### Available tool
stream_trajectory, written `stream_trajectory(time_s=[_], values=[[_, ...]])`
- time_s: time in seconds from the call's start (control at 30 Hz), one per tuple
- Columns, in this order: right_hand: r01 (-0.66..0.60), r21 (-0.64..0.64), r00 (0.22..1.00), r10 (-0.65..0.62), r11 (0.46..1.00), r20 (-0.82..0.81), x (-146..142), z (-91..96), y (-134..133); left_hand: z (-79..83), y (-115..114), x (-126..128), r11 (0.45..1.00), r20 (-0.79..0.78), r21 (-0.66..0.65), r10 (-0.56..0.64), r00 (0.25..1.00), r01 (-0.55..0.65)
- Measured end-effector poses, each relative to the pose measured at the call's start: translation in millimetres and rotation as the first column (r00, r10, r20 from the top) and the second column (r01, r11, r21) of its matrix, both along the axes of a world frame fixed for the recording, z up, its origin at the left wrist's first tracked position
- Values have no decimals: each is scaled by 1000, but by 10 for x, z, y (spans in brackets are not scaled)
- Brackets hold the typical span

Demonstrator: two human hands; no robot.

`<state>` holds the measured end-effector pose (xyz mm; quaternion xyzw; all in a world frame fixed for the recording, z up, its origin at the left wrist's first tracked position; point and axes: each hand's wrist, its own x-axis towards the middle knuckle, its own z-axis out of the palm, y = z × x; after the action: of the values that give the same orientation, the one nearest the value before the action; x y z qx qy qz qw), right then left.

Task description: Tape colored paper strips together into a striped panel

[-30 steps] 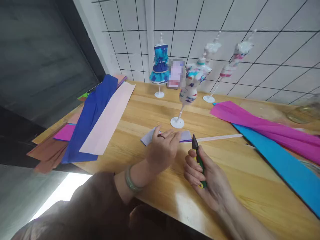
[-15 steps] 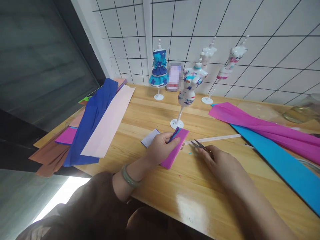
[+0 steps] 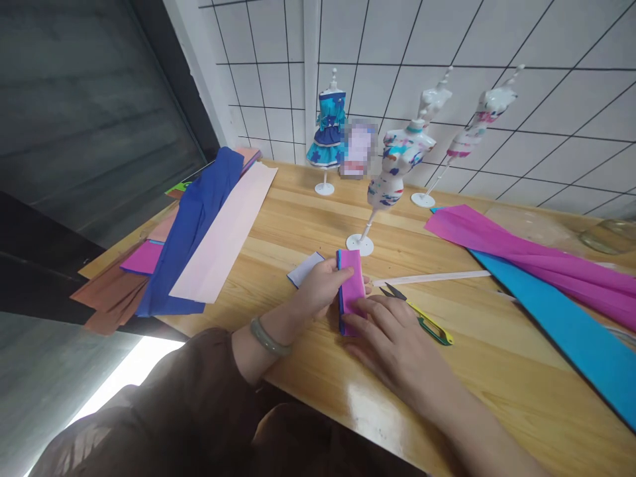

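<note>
Centrally, folded bundle: one magenta-and-blue bundle [image 3: 352, 288], between the two hands just below the middle of the frame, long side running up and down.
Left hand [image 3: 318, 291]: on the bundle's left, clamped on it, thumb across the magenta top, a fingertip showing past the right edge; one bracelet [image 3: 268, 338] at the wrist.
Right hand [image 3: 395, 334]: at the bundle's lower right, fingertips touching its lower end; whether they pinch cannot be told.
Thread snips [image 3: 435, 329]: one pair, yellow and green handles, lying just beyond the right hand, blades apart.
White strip [image 3: 437, 276]: one, above the snips, right of centre.
Small pale piece [image 3: 304, 269]: one, dark-edged, just beyond the left hand.
Mini dress forms: four, upper middle to upper right; one in a blue dress [image 3: 326, 132], three without dresses, the nearest form [image 3: 390, 179] paint-marked.
Left-side sheets: one pale pink [image 3: 223, 238] beside one dark blue [image 3: 171, 265].
Right-side sheets: one magenta [image 3: 521, 255], partly over one bright blue [image 3: 556, 331].
</note>
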<state>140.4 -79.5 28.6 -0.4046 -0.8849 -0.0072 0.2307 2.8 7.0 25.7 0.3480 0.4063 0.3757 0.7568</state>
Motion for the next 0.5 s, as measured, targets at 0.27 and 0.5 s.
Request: stream_trajectory(time_s=[0.27,0.5], values=[[45,-233,916,-133,971,-378,125,-69,89,-50,13,0,998,-55,-35,-57,997,55],[32,-692,517,-604,721,-606,153,-20,158,-118,2,3,986,21,18,-164,986,163]])
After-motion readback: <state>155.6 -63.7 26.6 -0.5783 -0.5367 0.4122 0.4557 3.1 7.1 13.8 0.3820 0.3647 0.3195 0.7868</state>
